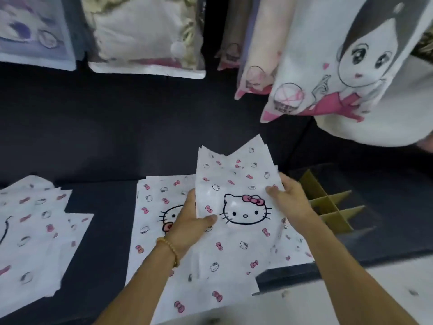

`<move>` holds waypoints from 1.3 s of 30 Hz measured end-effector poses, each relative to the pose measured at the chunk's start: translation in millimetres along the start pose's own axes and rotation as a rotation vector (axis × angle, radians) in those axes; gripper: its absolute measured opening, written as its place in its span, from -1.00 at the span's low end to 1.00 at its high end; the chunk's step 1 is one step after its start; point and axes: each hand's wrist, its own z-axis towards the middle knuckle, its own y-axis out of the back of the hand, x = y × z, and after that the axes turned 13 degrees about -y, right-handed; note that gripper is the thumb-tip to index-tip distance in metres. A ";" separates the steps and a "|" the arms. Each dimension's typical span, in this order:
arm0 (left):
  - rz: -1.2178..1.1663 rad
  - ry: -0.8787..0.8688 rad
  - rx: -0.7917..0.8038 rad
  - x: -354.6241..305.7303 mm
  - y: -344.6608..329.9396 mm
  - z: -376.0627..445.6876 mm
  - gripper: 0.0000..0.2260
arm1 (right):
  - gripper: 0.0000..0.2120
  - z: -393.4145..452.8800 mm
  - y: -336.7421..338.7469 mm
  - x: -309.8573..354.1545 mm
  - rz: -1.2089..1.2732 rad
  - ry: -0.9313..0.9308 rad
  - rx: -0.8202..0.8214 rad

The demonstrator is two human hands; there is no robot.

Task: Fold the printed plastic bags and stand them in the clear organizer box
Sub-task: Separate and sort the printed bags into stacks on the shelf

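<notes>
Firmly between both hands (189, 221): printed bag (236, 207)

You're looking down on a dark navy work surface (121, 127) that fills most of the view, matte and dimly lit, with soft shadow pooling toward its middle. Along the near right edge a pale speckled floor or countertop (351, 299) shows below the dark surface. Up top, packaged goods hang in a row: a purple-toned packet (30, 31) at the left, a clear packet of cream fabric (145, 36) beside it, and on the right a white hanging bag printed with a cartoon girl (351, 66). The light is flat and muted.
</notes>
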 end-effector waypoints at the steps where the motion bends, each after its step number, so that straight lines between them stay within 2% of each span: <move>1: -0.017 -0.005 -0.015 5.3 -14.4 14.1 -0.48 | -0.72 14.7 13.7 0.3 -0.023 0.004 -0.024; 5: -0.064 0.145 -0.203 56.3 -70.3 59.3 -0.58 | -0.83 80.5 48.1 -35.6 -0.134 -0.118 -0.150; 7: -0.059 0.264 -0.240 90.2 -93.7 66.8 -0.58 | -0.65 103.2 52.8 -71.2 -0.218 -0.290 -0.117; 9: 0.015 0.351 -0.197 113.6 -110.9 66.4 -0.47 | -0.53 111.9 53.7 -102.8 -0.429 -0.416 -0.076; 11: 0.132 0.393 -0.137 126.1 -121.9 65.1 -0.40 | -0.56 118.1 54.8 -120.7 -0.573 -0.381 -0.105; 12: 0.172 0.385 -0.116 129.1 -125.4 65.9 -0.43 | -0.58 121.3 55.5 -123.0 -0.586 -0.337 -0.140; 16: 0.220 0.303 -0.027 124.4 -131.2 75.5 -0.71 | -0.59 133.0 57.3 -118.8 -0.597 -0.178 -0.309; 19: 0.295 0.281 0.061 122.1 -134.0 83.2 -0.75 | -0.64 130.2 55.0 -123.9 -0.706 -0.205 -0.294; 22: 0.318 0.255 0.057 121.0 -132.9 81.5 -0.84 | -0.61 122.9 58.4 -130.5 -0.742 -0.184 -0.297; 27: 0.271 0.188 -0.082 98.3 -110.4 61.1 -0.75 | -0.58 113.4 58.3 -103.3 -0.555 -0.105 -0.314; 32: 0.229 0.099 -0.218 55.2 -69.9 26.6 -0.80 | -0.69 83.4 13.3 -57.3 -0.310 0.027 -0.291; 39: 0.262 -0.001 -0.336 2.8 8.2 -53.3 -0.81 | -0.83 -0.8 -79.9 -4.6 0.039 0.154 -0.100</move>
